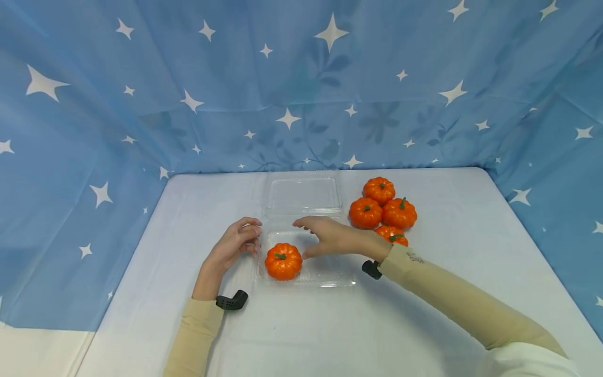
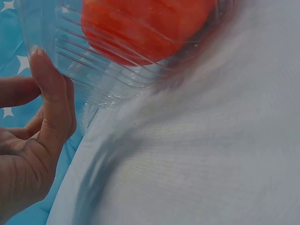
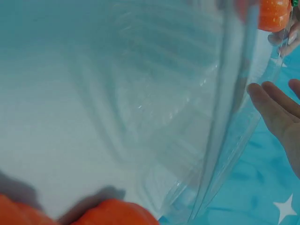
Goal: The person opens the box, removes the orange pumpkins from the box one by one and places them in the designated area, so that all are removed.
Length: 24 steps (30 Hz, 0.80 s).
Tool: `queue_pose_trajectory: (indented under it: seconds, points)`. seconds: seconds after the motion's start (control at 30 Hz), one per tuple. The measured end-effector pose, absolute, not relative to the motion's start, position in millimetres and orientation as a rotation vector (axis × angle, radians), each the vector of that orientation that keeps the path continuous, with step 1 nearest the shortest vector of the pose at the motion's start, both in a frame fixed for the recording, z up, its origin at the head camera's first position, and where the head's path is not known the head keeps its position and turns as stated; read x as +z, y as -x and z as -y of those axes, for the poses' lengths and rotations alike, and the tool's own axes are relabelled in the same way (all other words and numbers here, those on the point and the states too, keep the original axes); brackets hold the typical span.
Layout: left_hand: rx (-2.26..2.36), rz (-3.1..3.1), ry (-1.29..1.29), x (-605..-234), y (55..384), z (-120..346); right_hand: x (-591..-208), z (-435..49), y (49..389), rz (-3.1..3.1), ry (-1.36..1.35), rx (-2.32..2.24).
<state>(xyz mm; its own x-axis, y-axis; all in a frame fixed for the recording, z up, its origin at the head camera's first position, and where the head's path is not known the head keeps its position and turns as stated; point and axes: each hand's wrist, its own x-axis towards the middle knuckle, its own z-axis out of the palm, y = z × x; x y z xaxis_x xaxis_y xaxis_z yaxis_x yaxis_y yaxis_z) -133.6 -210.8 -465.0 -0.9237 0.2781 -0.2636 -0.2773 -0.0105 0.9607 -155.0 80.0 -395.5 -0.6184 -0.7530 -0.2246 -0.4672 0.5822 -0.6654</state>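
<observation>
A small orange pumpkin [image 1: 283,262] with a green stem sits in the left part of a clear plastic clamshell container [image 1: 336,285], whose lid [image 1: 303,193] lies folded back. At the container's left edge, my left hand [image 1: 235,243] has bent fingers; the left wrist view shows its thumb and a finger [image 2: 51,89] pinching the clear rim. My right hand [image 1: 330,238] is over the container, just right of the pumpkin. Its fingers are spread and relaxed with nothing between them, and the fingertips [image 3: 255,91] show beyond the clear wall in the right wrist view.
Right of the container, several more pumpkins [image 1: 399,213] stand in a cluster, the nearest partly behind my right forearm. A white cloth covers the table [image 1: 301,335]. Behind it hangs a blue curtain [image 1: 301,84] with white stars.
</observation>
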Motion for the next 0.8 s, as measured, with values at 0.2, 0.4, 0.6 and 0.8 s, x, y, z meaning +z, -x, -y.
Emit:
queue_pose_trajectory:
  seconds: [0.2,0.4,0.6,0.8]
  points:
    - [1.993,-1.879,0.008,-466.0,130.9,208.0,-396.3,-69.9,154.3,-2.281,0.951,-0.712]
    - [2.001,-1.885,0.011,-464.5,131.3,209.1,-395.4,-62.2,155.3,-2.275,0.965,-0.637]
    - [2.0,-1.883,0.009,-464.0,132.5,210.7,-393.2,-53.4,155.5,-2.26,0.984,-0.579]
    - [2.001,-1.879,0.015,-464.4,133.0,210.7,-393.4,-45.2,154.2,-2.247,1.001,-0.551]
